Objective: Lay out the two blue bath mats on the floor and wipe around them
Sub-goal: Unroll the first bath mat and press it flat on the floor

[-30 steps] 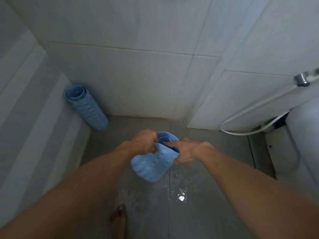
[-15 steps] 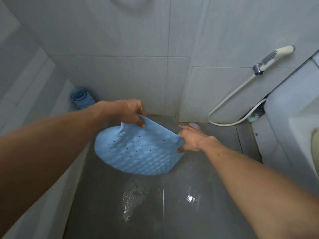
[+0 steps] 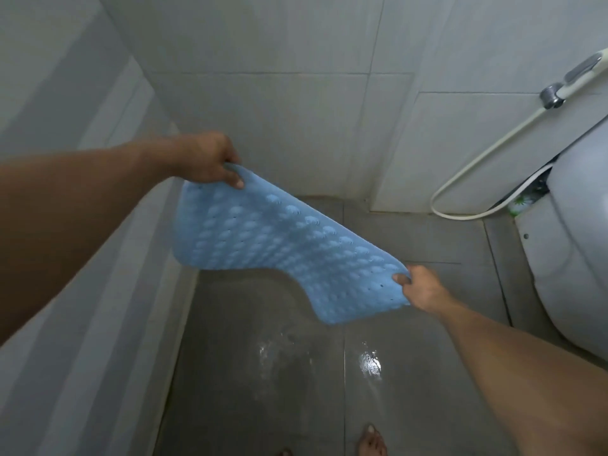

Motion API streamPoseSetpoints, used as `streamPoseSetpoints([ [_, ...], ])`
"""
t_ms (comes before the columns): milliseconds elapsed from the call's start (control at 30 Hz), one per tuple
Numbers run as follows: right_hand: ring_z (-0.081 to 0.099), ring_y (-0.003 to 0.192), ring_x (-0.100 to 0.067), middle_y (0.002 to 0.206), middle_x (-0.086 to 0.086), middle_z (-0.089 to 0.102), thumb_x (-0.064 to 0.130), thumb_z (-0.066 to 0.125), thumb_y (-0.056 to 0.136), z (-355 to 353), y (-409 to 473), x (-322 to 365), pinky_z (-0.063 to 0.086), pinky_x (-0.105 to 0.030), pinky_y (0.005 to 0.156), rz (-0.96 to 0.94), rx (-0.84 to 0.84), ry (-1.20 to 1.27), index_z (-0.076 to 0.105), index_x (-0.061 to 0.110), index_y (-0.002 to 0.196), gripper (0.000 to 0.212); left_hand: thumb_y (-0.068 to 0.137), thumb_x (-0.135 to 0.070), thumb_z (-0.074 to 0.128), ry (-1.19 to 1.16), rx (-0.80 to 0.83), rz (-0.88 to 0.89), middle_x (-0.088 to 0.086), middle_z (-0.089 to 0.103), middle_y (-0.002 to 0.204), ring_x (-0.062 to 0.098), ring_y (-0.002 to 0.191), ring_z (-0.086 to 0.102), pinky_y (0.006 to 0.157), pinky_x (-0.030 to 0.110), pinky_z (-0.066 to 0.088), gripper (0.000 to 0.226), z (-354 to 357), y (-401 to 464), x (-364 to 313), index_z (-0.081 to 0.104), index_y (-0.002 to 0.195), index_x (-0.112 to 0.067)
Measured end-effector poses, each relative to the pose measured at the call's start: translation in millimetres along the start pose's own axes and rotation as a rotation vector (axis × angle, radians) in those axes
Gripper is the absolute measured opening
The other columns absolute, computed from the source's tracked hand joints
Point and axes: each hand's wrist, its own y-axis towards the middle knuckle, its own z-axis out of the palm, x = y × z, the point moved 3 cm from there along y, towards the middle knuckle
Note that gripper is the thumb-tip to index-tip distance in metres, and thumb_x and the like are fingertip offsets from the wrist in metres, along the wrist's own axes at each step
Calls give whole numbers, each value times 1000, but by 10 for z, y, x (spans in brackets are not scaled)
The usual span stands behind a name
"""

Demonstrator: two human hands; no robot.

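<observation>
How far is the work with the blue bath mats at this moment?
Done: one blue mat is unrolled. In hand: left hand and right hand hold its opposite ends, stretched in the air above the wet floor, not laid down yet. Left: lay this mat, lay the second mat, which is not in view, and wipe around them.

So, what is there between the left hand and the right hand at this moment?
In the head view, the blue bath mat stretches unrolled between them above the wet floor: the left hand grips its upper end, the right hand pinches its lower end.
</observation>
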Motion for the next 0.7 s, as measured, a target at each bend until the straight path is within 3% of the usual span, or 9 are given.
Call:
streamPoseSetpoints([
  [100, 64, 109, -37, 107, -15, 72, 62, 52, 94, -337, -48, 33, 51, -45, 90, -19, -138, -103, 64, 21, 116, 48, 86, -44, 68, 177, -114, 9, 13, 68, 107, 31, 108, 62, 94, 36, 43, 35, 263, -45, 228, 74, 92, -10],
  [167, 65, 104, -36, 94, -12, 74, 74, 46, 89, -534, -38, -43, 49, -43, 84, -57, -193, -204, 63, 23, 111, 58, 93, -49, 55, 366, -96, 25, 8, 64, 126, 23, 134, 47, 116, 41, 18, 39, 493, -106, 265, 74, 105, -17],
  [233, 66, 101, -35, 91, -10, 74, 79, 37, 89, -634, 21, -141, 48, -41, 80, -87, -201, -332, 59, 23, 115, 65, 99, -53, 39, 541, -29, 48, 2, 60, 137, 14, 142, 36, 121, 44, -5, 45, 749, -138, 211, 69, 118, -26],
  [300, 66, 98, -35, 89, -8, 74, 82, 28, 86, -654, 118, -240, 51, -40, 80, -109, -204, -413, 57, 23, 116, 72, 102, -52, 29, 588, 23, 51, -2, 61, 135, 11, 139, 41, 122, 43, -10, 48, 1014, -114, 131, 63, 126, -29],
  [367, 67, 95, -35, 85, -7, 73, 83, 21, 83, -606, 250, -361, 52, -40, 79, -126, -166, -438, 55, 22, 114, 77, 101, -54, 25, 554, 86, 12, -1, 63, 131, 14, 131, 49, 123, 38, 8, 51, 1289, -58, 38, 59, 129, -29],
  [467, 67, 83, -31, 76, -3, 70, 81, 22, 86, -461, 445, -560, 50, -37, 74, -142, -79, -459, 56, 21, 114, 74, 99, -60, 25, 410, 256, -89, 8, 64, 122, 27, 115, 61, 95, 34, 44, 53, 1687, 7, -86, 56, 133, -33],
  [533, 58, 59, -15, 68, 2, 67, 73, 33, 94, -333, 619, -711, 45, -32, 68, -163, -30, -426, 57, 21, 116, 62, 98, -61, 27, 360, 281, -89, 10, 65, 121, 28, 111, 63, 88, 34, 48, 49, 2008, 96, -110, 54, 133, -38],
  [600, 48, 51, -7, 64, 4, 65, 67, 40, 95, -179, 856, -808, 44, -30, 66, -218, 7, -402, 59, 22, 118, 54, 97, -62, 30, 322, 287, -82, 10, 66, 119, 29, 109, 64, 87, 35, 49, 50, 2349, 247, -48, 56, 132, -36],
  [700, 67, 86, -27, 84, -5, 72, 75, 38, 87, 154, 1340, -892, 49, -35, 78, -290, 83, -445, 60, 25, 125, 67, 95, -65, 31, 342, 414, -78, 7, 65, 125, 27, 113, 61, 94, 35, 47, 56, 2905, 638, 87, 55, 132, -31],
])
